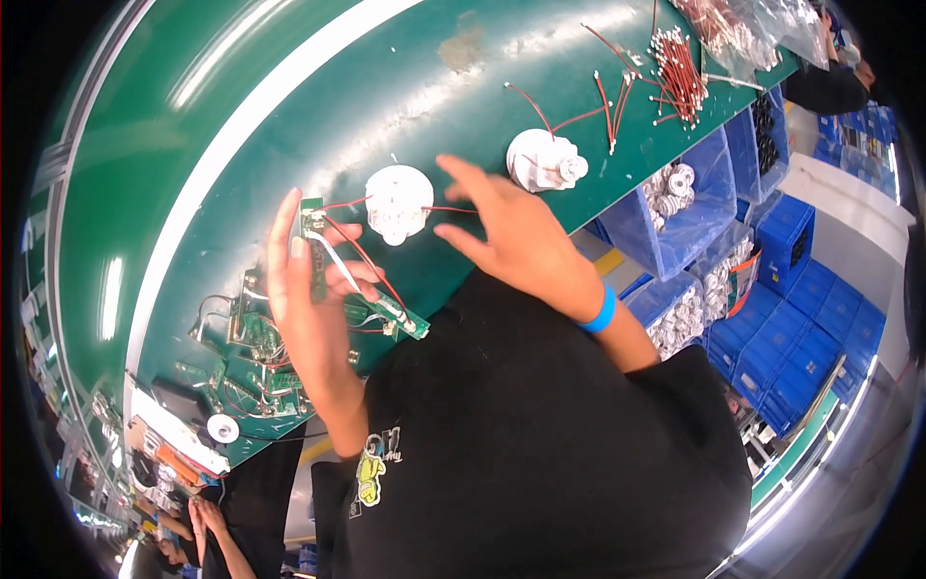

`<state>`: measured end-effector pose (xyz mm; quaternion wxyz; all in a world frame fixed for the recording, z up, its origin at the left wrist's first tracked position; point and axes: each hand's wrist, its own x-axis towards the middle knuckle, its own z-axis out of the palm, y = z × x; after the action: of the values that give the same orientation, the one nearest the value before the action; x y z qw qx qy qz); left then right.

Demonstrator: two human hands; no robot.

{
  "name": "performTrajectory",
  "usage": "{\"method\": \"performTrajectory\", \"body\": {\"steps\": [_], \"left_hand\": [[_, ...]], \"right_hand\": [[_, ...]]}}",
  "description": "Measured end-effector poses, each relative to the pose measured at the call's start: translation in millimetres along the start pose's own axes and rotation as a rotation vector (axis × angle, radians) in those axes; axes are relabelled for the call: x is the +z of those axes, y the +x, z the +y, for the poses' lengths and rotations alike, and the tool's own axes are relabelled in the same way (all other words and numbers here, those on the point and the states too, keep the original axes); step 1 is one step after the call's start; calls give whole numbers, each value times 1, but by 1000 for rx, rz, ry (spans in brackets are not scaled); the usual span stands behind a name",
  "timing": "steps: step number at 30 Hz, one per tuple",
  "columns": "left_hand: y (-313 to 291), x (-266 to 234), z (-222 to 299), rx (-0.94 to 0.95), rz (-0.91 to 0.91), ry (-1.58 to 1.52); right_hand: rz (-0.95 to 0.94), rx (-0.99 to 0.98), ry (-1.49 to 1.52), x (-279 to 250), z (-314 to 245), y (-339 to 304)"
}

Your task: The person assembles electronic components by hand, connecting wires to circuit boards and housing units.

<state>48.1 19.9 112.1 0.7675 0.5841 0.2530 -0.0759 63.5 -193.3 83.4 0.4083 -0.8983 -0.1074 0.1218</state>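
My left hand [311, 299] grips a small green circuit board [312, 217] upright between its fingers. A white cable and a red wire run from it down to a second narrow board [405, 317], which hangs by the palm. Just right of the fingers, a round white plastic housing [398, 198] lies on the green bench. One red wire links the housing to the held board; another leads from its right side toward my right hand [506, 222]. That hand is open beside the housing, fingers spread and slightly blurred. Farther right lies another white housing [545, 160] with a red wire.
A pile of red wires [680, 82] and clear plastic bags [743, 34] occupy the bench's far right. Wired circuit boards [256, 333] crowd its left end. Blue bins [685, 227] of white parts stand along the right edge. Another person's hands [204, 521] show at lower left.
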Motion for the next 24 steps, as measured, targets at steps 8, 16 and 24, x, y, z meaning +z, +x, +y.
{"method": "performTrajectory", "body": {"steps": [8, 16, 24], "left_hand": [[-2, -8, -8, -164, 43, -327], [-11, 16, -9, -215, -143, -324], [-12, 16, -20, -90, -234, -284]], "right_hand": [[394, 100, 1026, 11, 6, -10], [351, -438, 416, 30, 0, 5], [343, -316, 437, 43, -20, 10]]}}
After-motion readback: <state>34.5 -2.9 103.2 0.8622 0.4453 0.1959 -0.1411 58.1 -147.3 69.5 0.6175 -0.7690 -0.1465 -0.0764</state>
